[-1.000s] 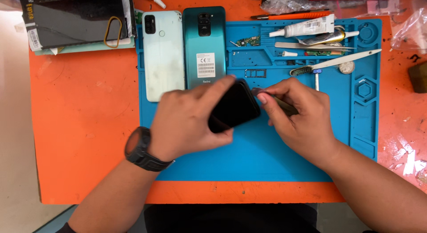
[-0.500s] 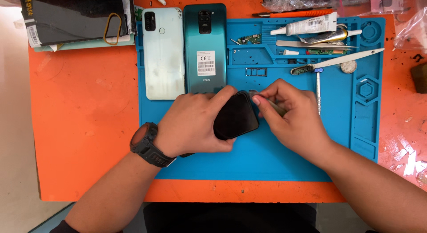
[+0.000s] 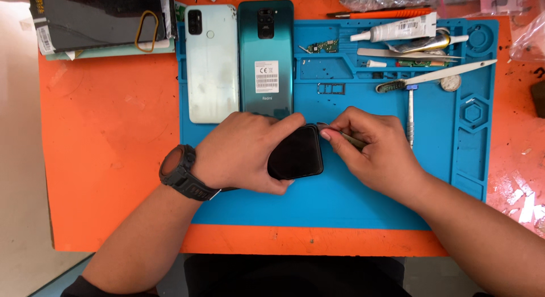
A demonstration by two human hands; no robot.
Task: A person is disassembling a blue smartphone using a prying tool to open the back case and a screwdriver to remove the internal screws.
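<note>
In the head view, at frame centre on the blue mat (image 3: pixel 340 206), the left hand (image 3: pixel 241 152) has its grip clamped on a black phone (image 3: pixel 296 153). The right hand (image 3: pixel 374 149) pinches a thin metal tool (image 3: pixel 347 139), its tip at the phone's upper right corner. Two phones, pale (image 3: pixel 211 64) and teal (image 3: pixel 265 56), lie face down above on the orange counter (image 3: pixel 108 161).

A phone (image 3: pixel 295 152) lies on a work mat (image 3: pixel 340 200), held between the left hand (image 3: pixel 241 152) and the right hand (image 3: pixel 374 149); behind the left hand, two phone backs (image 3: pixel 213 64) (image 3: pixel 265 56) lie side by side at the mat's far left; tweezers (image 3: pixel 437 77), a glue tube (image 3: pixel 394 29) and a screwdriver (image 3: pixel 410 112) lie far right; the mat rests on a table (image 3: pixel 108 161).
</note>
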